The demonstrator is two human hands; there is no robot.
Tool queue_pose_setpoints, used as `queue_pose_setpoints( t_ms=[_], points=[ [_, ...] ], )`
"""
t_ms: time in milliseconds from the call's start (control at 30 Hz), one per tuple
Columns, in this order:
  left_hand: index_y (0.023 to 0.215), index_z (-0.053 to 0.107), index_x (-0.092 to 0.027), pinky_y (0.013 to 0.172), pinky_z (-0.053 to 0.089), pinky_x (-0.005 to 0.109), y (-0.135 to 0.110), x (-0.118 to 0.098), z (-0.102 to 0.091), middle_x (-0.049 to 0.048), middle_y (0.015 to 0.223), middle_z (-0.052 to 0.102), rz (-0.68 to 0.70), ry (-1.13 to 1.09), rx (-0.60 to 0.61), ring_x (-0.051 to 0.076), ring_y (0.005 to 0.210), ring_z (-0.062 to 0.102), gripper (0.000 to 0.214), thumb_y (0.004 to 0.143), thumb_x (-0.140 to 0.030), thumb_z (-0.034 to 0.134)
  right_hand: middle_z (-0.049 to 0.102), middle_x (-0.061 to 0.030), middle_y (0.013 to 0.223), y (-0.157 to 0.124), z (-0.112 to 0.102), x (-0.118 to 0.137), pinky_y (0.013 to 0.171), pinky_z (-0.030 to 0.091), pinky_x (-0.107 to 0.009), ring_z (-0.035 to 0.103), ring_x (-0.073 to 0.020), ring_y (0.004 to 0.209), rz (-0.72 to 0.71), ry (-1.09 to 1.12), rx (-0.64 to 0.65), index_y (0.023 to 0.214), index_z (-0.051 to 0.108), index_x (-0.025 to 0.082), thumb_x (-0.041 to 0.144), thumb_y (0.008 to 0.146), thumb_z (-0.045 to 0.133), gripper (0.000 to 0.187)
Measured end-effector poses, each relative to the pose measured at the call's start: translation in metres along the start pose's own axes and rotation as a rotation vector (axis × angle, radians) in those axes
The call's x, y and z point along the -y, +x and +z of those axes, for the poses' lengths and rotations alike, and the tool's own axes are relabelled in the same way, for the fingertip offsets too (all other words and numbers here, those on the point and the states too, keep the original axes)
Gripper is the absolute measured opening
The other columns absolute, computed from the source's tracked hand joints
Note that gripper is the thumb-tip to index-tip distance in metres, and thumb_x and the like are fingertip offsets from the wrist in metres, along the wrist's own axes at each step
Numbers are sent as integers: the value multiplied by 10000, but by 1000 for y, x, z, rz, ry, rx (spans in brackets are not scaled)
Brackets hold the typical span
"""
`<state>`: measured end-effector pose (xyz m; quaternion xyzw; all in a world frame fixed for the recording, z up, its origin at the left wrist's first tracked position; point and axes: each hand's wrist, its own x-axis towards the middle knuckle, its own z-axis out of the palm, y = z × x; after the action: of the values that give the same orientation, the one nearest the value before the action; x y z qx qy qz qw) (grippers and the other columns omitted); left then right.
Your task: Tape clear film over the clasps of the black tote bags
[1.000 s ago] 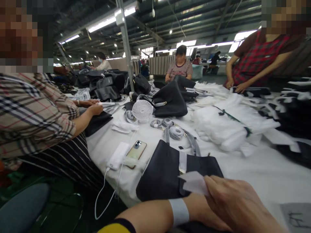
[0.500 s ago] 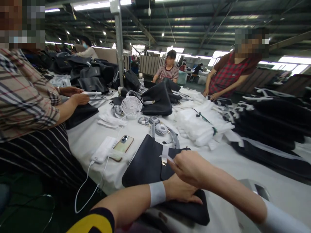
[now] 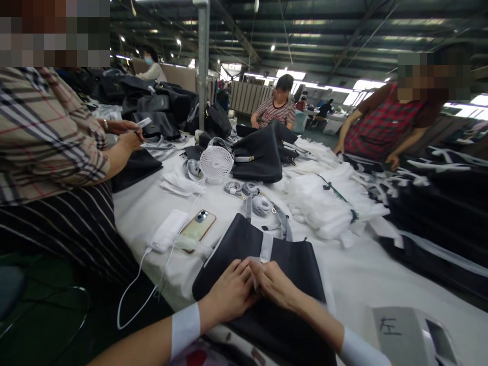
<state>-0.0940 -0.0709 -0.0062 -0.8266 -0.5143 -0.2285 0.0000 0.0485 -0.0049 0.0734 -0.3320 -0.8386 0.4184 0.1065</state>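
A black handbag [image 3: 282, 310] lies flat on the white-covered table in front of me, its wrapped handles [image 3: 284, 226] pointing away. Down the middle of its front runs a strap [image 3: 266, 246] covered in whitish wrapping. At the strap's lower end, my left hand [image 3: 232, 291] and my right hand [image 3: 277, 285] meet with bent fingers. Both pinch a thin, translucent white strip [image 3: 253, 268] between them. My fingers hide the metal clasp.
Left of the bag lie a phone [image 3: 200, 226] and a white power bank [image 3: 168, 231] with a cable. Beyond stand a white fan [image 3: 216, 162] and another black bag [image 3: 257, 155]. White bundles [image 3: 324, 203] and stacked black pieces [image 3: 438, 213] are at right. Co-workers stand around the table.
My left hand has moved from the bag's lower right part up to the strap's end, joining my right hand. The view has shifted slightly left. A co-worker's hands at right have moved apart.
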Motion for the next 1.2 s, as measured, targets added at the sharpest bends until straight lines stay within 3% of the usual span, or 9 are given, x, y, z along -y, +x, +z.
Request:
queue_pose_setpoints(
  t_ms=[167, 300, 667, 733, 800, 900, 967, 1100, 1200],
  points=[
    [1422, 374, -81, 1141, 268, 404, 1, 1, 6, 154, 1452, 438, 3, 16, 3, 266, 1383, 334, 601, 958, -459, 429, 376, 18, 426, 11, 25, -45, 397, 270, -226, 369, -107, 413, 105, 175, -305, 492, 376, 220, 722, 896, 256, 655],
    [1442, 341, -86, 1149, 264, 382, 0, 2, 5, 136, 1480, 407, 5, 0, 12, 253, 1386, 328, 601, 963, -439, 422, 397, 9, 440, 10, 29, -59, 415, 302, -239, 395, -118, 418, 103, 145, -430, 499, 398, 225, 700, 909, 264, 641],
    [1290, 499, -64, 1126, 346, 409, 4, 3, -1, 171, 1277, 550, 59, -217, -78, 269, 1261, 450, 441, 876, -215, 517, 495, -7, 500, 12, 40, -67, 489, 306, -241, 446, -121, 460, -222, -204, -422, 562, 448, 210, 541, 991, 182, 604],
    [1225, 554, -94, 1086, 395, 406, 2, 3, -5, 153, 1239, 576, -34, -402, -155, 253, 1207, 497, 386, 851, -127, 469, 511, -4, 513, 14, 38, -65, 490, 313, -238, 467, -124, 470, -241, -208, -405, 597, 482, 205, 534, 994, 176, 600],
    [1203, 571, -125, 1007, 463, 395, -1, 3, -9, 133, 1185, 615, -279, -691, -236, 230, 1104, 575, 390, 836, -101, 440, 532, -2, 541, 14, 36, -62, 508, 328, -239, 490, -129, 492, -262, -236, -367, 636, 508, 201, 530, 992, 202, 574],
    [1310, 476, -97, 925, 511, 378, -5, 1, -13, 159, 1173, 625, -701, -1244, -285, 234, 1043, 626, 461, 864, -214, 476, 581, -10, 610, 12, 33, -58, 547, 369, -251, 542, -147, 550, -307, -249, -316, 704, 560, 194, 567, 967, 264, 544],
    [1407, 350, -83, 957, 490, 372, -6, -4, -16, 177, 1232, 593, -822, -1449, -300, 248, 1109, 602, 614, 887, -359, 521, 624, -18, 663, 10, 31, -58, 573, 410, -262, 580, -161, 582, -348, -205, -304, 844, 624, 185, 579, 956, 282, 533],
    [1508, 96, -159, 900, 491, 347, 0, -15, -25, 92, 1071, 660, -755, -1247, -333, 221, 979, 638, 990, 786, -505, 680, 703, -69, 878, 6, 29, -62, 695, 490, -285, 666, -199, 773, -448, -149, -351, 1086, 624, 170, 525, 965, 302, 493],
    [1500, 180, -174, 742, 499, 342, 7, -13, -32, 20, 815, 646, -808, -856, -324, 219, 763, 620, 981, 736, -456, 729, 704, -65, 916, 5, 31, -65, 715, 497, -268, 673, -184, 796, -440, -136, -382, 1084, 602, 175, 405, 980, 347, 359]
  ],
)
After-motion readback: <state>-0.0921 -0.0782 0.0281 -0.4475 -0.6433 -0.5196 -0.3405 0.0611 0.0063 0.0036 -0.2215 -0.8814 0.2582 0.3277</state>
